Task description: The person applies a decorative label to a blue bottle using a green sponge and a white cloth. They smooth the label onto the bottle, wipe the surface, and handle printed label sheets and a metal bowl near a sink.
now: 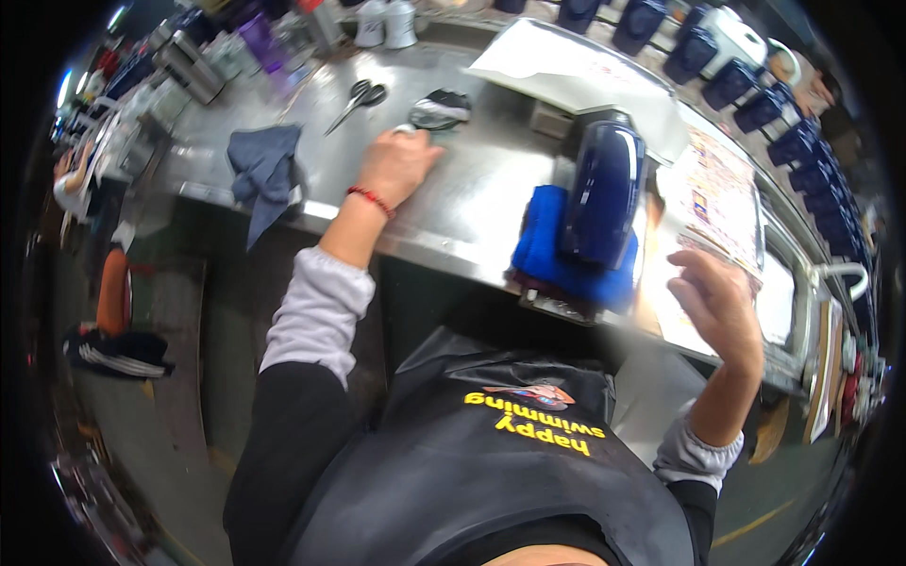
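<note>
Upper left: grey cloth (265, 170) is hanging over the edge of the steel counter (472, 203). Scissors (358, 102) are lying beyond it. Left hand (397, 167) is resting on the counter, grip curled beside a small dark pouch (440, 109); can't tell if it's holding anything. Centre right: navy machine (601, 193) is sitting on a blue towel (543, 247). Right hand (719, 307) is hovering open near printed sheets (722, 193).

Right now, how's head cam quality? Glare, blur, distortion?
Head view: strong fisheye, the steel table edge bows and a black vignette rings the frame; soft glare sheens the tabletop; right hand is motion-blurred, left hand fairly sharp; scissors readable; rim objects smeared and dim.
</note>
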The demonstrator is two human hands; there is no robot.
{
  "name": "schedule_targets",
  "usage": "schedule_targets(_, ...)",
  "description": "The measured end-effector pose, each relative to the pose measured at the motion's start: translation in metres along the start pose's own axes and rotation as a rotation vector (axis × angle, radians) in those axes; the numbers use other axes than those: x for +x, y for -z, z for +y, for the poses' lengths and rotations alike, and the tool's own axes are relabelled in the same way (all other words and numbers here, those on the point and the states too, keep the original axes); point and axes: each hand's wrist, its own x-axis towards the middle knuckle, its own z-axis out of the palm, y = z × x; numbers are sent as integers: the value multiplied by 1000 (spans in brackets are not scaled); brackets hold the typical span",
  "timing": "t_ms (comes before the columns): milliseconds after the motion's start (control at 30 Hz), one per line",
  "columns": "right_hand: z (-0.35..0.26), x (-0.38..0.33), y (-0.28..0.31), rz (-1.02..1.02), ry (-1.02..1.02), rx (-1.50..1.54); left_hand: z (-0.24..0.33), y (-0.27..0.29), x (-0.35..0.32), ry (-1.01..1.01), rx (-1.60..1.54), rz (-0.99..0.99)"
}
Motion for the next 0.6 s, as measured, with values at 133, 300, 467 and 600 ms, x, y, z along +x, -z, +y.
schedule_targets(133, -46, 10, -36, 77, 140, 205, 23, 57, 4, 491, -798, 208)
schedule_targets(300, -75, 22, -93, 320, 367, 141, 142, 124, -25, 66, -1176, 332)
schedule_targets(467, -50, 24, -97, 598, 412, 112, 198, 139, -9, -115, -1349, 334)
schedule_targets(600, -23, 28, -90, 765, 513, 210, 212, 134, 4, -243, -1458, 258)
